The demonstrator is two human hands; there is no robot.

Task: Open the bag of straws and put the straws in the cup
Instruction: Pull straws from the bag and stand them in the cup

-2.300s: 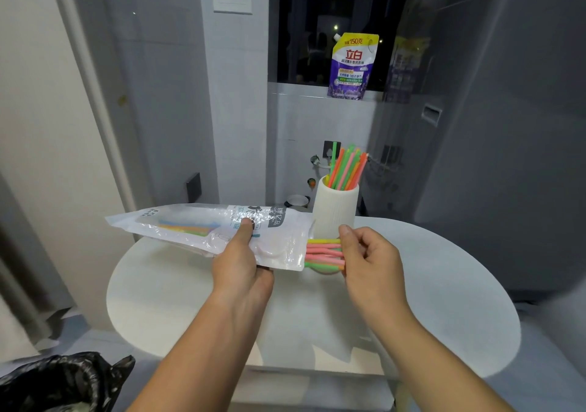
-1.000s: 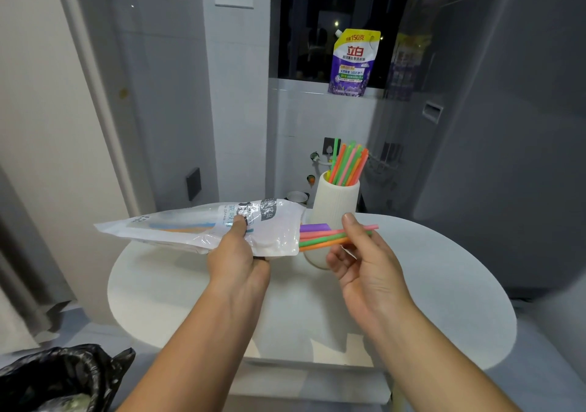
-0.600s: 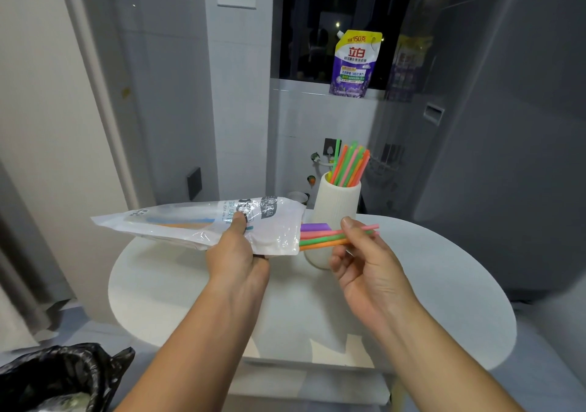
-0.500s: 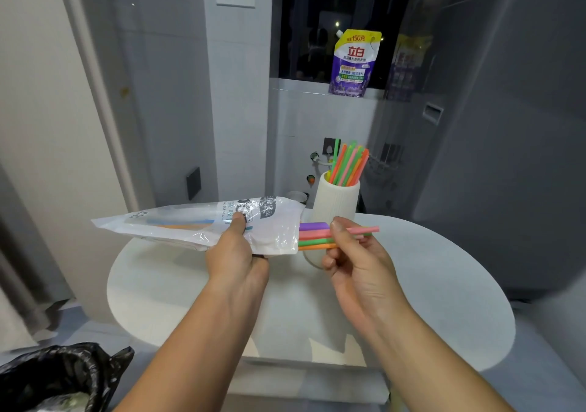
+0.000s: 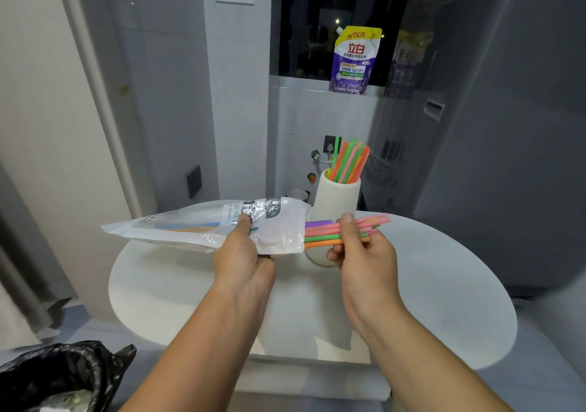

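Observation:
My left hand [image 5: 242, 258] grips a clear plastic straw bag [image 5: 203, 226], held level above the round white table [image 5: 444, 291]. A bundle of coloured straws [image 5: 320, 232] sticks out of the bag's open right end. My right hand [image 5: 364, 253] pinches this bundle, thumb on top and fingers beneath. More blue and orange straws lie deeper inside the bag. Behind the bundle stands a white ribbed cup [image 5: 337, 196] with several green, orange and pink straws upright in it.
A purple detergent pouch [image 5: 353, 59] stands on the window ledge. A bin lined with a black bag [image 5: 60, 376] sits at the bottom left on the floor. A grey appliance [image 5: 507, 126] rises at the right behind the table.
My right hand has pulled the bundle of straws further out of the bag to the right and closed its grip on it. The left hand keeps hold of the bag.

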